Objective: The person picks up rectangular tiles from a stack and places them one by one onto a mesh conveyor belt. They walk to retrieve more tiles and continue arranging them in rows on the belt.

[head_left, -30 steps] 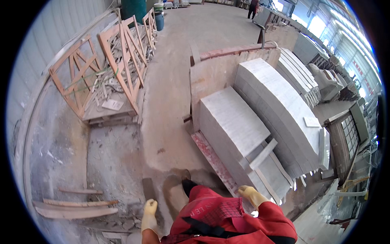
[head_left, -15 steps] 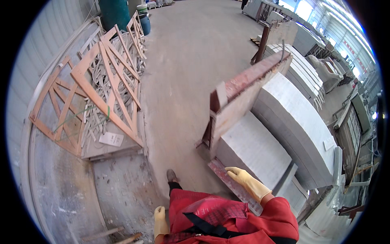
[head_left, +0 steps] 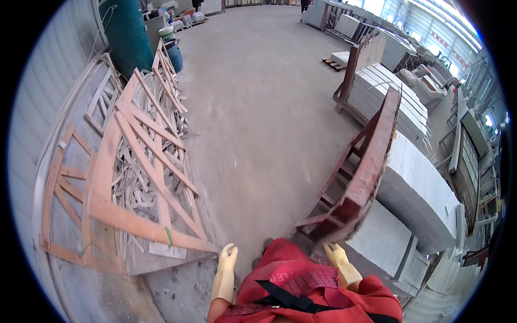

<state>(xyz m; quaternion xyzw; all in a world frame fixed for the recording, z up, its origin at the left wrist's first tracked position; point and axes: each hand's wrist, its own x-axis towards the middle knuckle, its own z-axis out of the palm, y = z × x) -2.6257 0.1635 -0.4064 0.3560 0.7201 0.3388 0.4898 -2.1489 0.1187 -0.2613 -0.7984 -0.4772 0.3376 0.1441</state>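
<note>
I wear pale yellow rubber gloves on both hands. My left hand (head_left: 228, 260) hangs in front of me at lower centre, near the corner of the wooden frame, loosely bent and holding nothing. My right hand (head_left: 340, 260) is beside the near end of a dark red metal rack (head_left: 362, 185), its fingers loosely apart with nothing seen in them; whether it touches the rack I cannot tell. To its right lie thick pale grey stone slabs (head_left: 379, 237), and a curved stone slab (head_left: 423, 185) rests behind them. My red apron (head_left: 283, 269) shows between my hands.
At left, wooden lattice frames (head_left: 156, 231) lean over a heap of thin offcut strips (head_left: 132, 185). A blue barrel (head_left: 173, 55) and a large green tank (head_left: 126, 37) stand beyond. A concrete floor (head_left: 242, 107) runs ahead. More stacked slabs (head_left: 371, 91) sit at right.
I have moved forward along the floor, so the frames and rack are nearer. My left hand has come up and forward; my right hand has drawn in closer to my body.
</note>
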